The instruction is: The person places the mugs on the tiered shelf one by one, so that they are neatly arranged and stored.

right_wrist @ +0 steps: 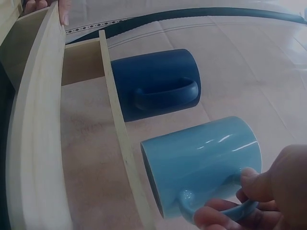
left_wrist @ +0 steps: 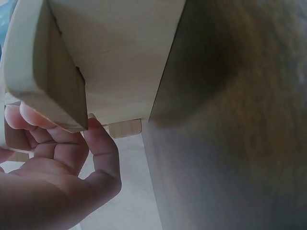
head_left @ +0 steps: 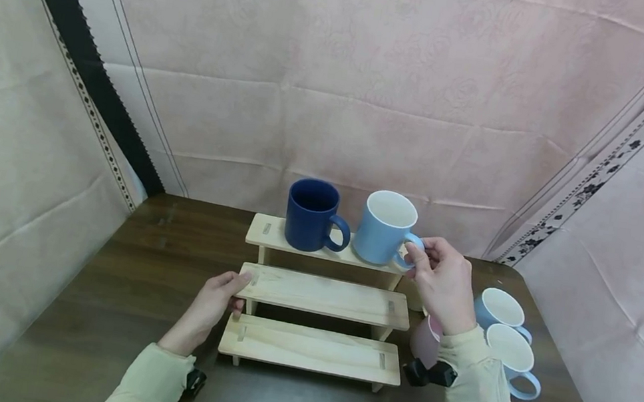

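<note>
Right hand has got the light mug pinched by its handle at the rack's 1 o'clock, navy mug at its 9. Left hand grips the middle step's 9 o'clock end.

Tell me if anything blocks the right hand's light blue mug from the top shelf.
Nothing visible does. In the right wrist view, only a narrow gap separates the light blue mug in the right hand from the top shelf. The dark blue mug stands to the left, not between them.
</note>
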`<state>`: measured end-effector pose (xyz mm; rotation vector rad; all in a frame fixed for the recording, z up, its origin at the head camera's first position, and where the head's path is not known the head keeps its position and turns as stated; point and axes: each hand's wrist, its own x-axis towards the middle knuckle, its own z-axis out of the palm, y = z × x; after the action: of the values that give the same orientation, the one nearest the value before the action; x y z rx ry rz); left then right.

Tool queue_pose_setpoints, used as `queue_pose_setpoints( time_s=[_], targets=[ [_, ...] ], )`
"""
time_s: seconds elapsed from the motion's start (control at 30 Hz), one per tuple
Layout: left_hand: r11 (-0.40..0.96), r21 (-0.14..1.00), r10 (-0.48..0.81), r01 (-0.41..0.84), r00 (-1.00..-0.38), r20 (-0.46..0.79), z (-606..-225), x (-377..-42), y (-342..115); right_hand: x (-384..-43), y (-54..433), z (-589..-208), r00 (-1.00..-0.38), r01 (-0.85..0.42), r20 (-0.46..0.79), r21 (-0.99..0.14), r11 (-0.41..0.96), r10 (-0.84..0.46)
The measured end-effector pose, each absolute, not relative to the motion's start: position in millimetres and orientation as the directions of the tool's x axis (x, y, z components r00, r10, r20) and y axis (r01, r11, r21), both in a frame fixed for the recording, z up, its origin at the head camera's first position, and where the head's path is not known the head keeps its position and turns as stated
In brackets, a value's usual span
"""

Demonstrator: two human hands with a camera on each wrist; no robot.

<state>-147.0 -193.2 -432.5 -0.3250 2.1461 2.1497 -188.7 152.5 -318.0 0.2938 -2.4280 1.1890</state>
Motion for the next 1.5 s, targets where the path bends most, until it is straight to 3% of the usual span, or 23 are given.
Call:
queue_pose_setpoints(
  time_s=[0.9, 1.27, 1.5],
  targets=[
    [-0.012, 0.976, -0.09, -0.219, -0.971, -0.22, -432.8, -146.9, -192.5, -193.9, 149.2, -323.0, -0.906, -0.372, 0.418, -0.72, 0.586, -0.062],
    [-0.02, 0.978, -0.1, -0.209, -0.973, -0.21, -434.8, -147.0, -193.0, -186.7, 154.7, -326.6, -0.945, -0.28, 0.32, -0.703, 0.654, -0.061],
    [-0.021, 0.978, -0.095, -0.208, -0.973, -0.209, -434.9, -147.2, -193.2, -168.8, 173.6, -335.3, -0.943, -0.262, 0.331, -0.656, 0.708, -0.042]
  ],
)
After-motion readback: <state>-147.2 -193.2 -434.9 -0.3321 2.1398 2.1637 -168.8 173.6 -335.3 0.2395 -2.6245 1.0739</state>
